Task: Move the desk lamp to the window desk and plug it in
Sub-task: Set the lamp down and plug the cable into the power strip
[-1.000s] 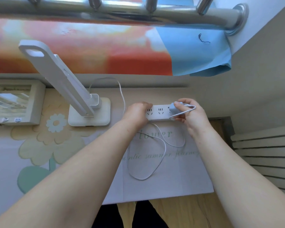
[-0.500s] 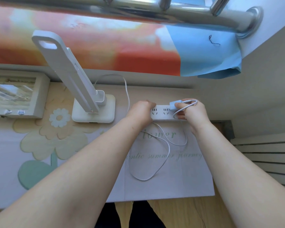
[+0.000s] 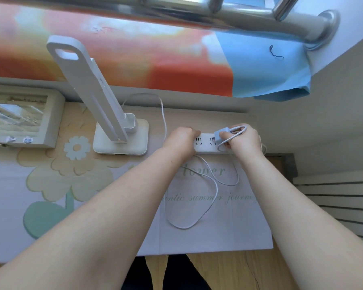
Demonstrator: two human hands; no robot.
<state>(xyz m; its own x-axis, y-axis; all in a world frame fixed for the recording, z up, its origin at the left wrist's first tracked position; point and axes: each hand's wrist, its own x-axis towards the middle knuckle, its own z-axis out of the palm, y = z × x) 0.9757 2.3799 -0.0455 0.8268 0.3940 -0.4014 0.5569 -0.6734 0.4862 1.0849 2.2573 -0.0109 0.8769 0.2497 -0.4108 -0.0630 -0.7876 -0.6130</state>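
Power strip (image 3: 205, 143) ends hidden (under both hands).

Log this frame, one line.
stage: plugging in | left hand: steadying power strip | right hand: holding blue plug at socket | desk lamp: upright on desk

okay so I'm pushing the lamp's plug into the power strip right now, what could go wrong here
1. The blue plug sits tilted at the power strip, not clearly seated; pressed at an angle, it may jam or miss the socket.
2. The white cable loops around your right hand; pulling away could yank the plug back out.
3. Slack cable lies loose beside the desk lamp; a snag could tug the lamp, though your left hand steadies the strip.
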